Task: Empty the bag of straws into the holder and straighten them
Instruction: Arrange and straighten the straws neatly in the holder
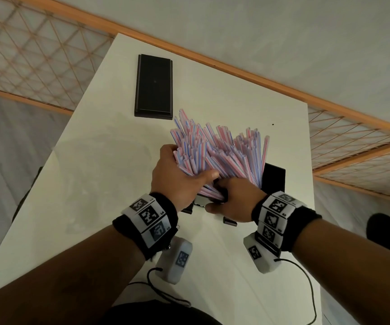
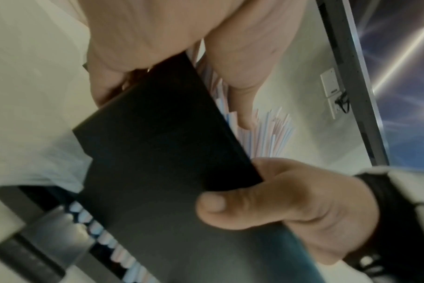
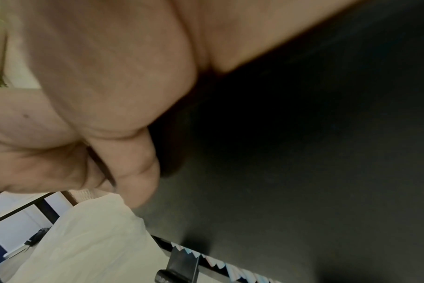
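Note:
A fanned bundle of pink-and-blue striped straws (image 1: 217,151) stands leaning in the black holder (image 1: 274,178), which is mostly hidden behind both hands. My left hand (image 1: 184,165) grips the straws from the left, its thumb lying across them. My right hand (image 1: 224,198) holds the holder's near wall (image 2: 170,153), with the thumb (image 2: 230,206) pressed on its outer face. Straw ends (image 2: 104,235) show through the slot at the holder's base. The right wrist view shows my palm against the dark holder wall (image 3: 303,153).
The holder's flat black lid (image 1: 153,85) lies at the far side of the white table (image 1: 95,160). A clear plastic bag (image 2: 36,153) lies crumpled to the holder's left. The table's right edge runs just beyond the holder. Wrist-camera cables (image 1: 306,289) trail near me.

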The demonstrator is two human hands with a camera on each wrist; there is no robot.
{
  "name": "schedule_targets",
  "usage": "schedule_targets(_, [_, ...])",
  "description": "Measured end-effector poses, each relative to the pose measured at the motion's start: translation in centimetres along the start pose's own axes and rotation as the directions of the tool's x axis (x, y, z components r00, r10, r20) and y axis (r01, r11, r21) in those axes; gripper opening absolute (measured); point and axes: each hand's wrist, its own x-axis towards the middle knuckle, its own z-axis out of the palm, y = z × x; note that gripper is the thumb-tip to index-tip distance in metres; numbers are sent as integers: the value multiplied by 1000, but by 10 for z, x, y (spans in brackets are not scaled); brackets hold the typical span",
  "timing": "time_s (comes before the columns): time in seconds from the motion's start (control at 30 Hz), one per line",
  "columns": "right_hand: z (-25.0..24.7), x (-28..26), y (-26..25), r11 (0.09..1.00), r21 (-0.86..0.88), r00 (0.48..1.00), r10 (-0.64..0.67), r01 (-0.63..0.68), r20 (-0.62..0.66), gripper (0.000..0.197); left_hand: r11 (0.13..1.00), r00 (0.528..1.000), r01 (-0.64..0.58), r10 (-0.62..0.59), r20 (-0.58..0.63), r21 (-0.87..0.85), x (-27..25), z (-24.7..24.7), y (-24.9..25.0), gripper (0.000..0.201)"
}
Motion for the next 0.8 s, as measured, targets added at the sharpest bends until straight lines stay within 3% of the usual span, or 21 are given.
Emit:
schedule_targets(0.13, [0,-2,5,994,105,1000,13,-12,-6,47,1000,1000,-5,5,-21,24,-2,1,-2,77])
schedule_targets(0.33, [-4,-2,2,987,147,998,-53,56,-29,47,990,999,-35,34,-7,-140,-4,3,-5,81])
schedule_targets(0.47, [-1,-1,-5,990,-53,984,-134,129,-116,44,991,996,-80,83,26,-111,-4,-1,-1,82])
schedule_targets(0.57, [2,-1,-3,986,-154,981,-94,68,-169,56,997,997,-74,74,25,9,-4,-7,3,80])
schedule_targets(0.63, [-2,-9,0,983,-178,975,-70,33,-209,53,998,998,-58,58,24,7,-4,-9,2,83])
schedule_targets(0.8, [-10,-41,6,985,-130,926,-149,109,-348,37,965,997,71,-59,53,-254,-4,-7,4,86])
